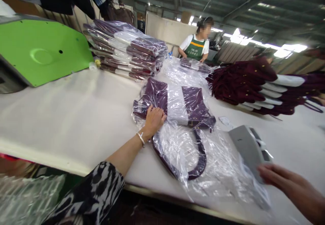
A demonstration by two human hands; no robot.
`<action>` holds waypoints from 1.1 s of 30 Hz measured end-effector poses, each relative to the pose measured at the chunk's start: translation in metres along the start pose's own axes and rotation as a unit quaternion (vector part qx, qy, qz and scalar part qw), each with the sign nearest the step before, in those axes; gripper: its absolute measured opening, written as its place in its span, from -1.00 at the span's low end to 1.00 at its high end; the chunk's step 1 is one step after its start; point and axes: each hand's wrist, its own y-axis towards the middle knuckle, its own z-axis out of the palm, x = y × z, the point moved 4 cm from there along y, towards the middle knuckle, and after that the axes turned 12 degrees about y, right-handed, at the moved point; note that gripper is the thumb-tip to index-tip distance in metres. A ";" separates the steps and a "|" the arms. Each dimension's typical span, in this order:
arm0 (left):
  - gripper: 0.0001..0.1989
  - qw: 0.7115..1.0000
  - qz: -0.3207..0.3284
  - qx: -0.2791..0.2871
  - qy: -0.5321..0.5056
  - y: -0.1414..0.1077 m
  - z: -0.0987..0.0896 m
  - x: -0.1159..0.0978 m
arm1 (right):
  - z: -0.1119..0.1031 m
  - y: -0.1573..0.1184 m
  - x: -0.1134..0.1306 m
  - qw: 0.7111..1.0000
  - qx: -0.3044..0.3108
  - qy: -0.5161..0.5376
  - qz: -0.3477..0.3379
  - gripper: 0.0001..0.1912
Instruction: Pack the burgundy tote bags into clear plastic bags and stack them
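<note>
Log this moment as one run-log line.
left hand: on plastic-wrapped purple bag | right hand: at gray device, contact unclear | nearby: wrapped stack, maroon pile | co-worker: across table

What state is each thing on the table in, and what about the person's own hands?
Purple bag: lying flat, in clear plastic.
Bag handle: curved out toward the person.
Clear plastic: crumpled, spread past the bag.
Left-hand stack: piled up, plastic-wrapped.
Maroon pile: heaped, unwrapped.
Left hand: on the bag, fingers bent.
Right hand: blurred, by the gray tool; grip unclear.
</note>
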 end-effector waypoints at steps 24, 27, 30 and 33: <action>-0.90 1.000 -0.001 -0.004 -0.016 0.002 0.004 0.005 | 0.233 0.196 0.135 0.947 0.306 -0.068 0.071 -0.69; -0.90 1.000 0.003 -0.009 -0.006 0.002 0.005 0.004 | 0.211 0.185 0.138 0.947 0.310 0.069 0.051 -0.72; -0.90 1.000 -0.001 -0.012 -0.002 0.002 0.005 0.004 | 0.202 0.157 0.145 0.930 0.328 0.160 0.052 -0.58; -0.92 1.000 -0.007 -0.016 -0.006 0.001 0.003 0.004 | 0.209 0.120 0.152 0.902 0.327 0.270 0.081 -0.46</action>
